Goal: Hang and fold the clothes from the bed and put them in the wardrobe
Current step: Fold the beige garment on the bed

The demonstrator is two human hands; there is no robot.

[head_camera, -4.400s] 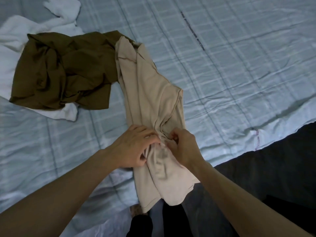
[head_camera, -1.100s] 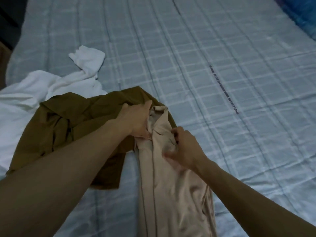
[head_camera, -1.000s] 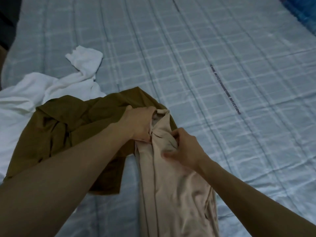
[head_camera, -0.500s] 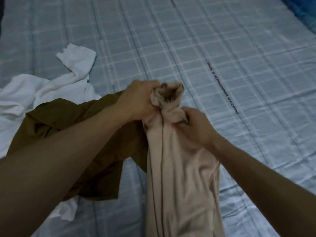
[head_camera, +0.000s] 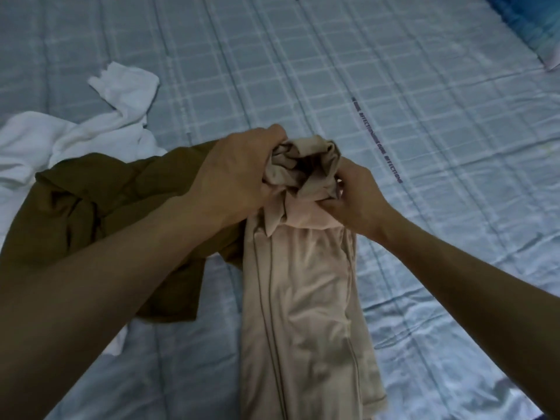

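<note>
A beige shirt [head_camera: 306, 298] hangs lifted above the bed, its collar end bunched at the top. My left hand [head_camera: 239, 174] grips the left side of that bunched collar. My right hand [head_camera: 354, 192] pinches the right side of it. The long body of the shirt drops down toward me between my forearms. An olive-brown garment [head_camera: 100, 201] lies crumpled on the bed at the left, partly behind my left arm. A white garment [head_camera: 75, 134] lies under and beyond it at the far left.
The bed is covered by a light blue checked sheet [head_camera: 394, 86] that stretches across the whole view. A darker blue pillow or cover [head_camera: 533, 22] sits at the top right corner.
Both hands moved from the shirt's lower end up to its collar, gripped it and lifted it off the bed. The collar end has bunched tighter between them.
</note>
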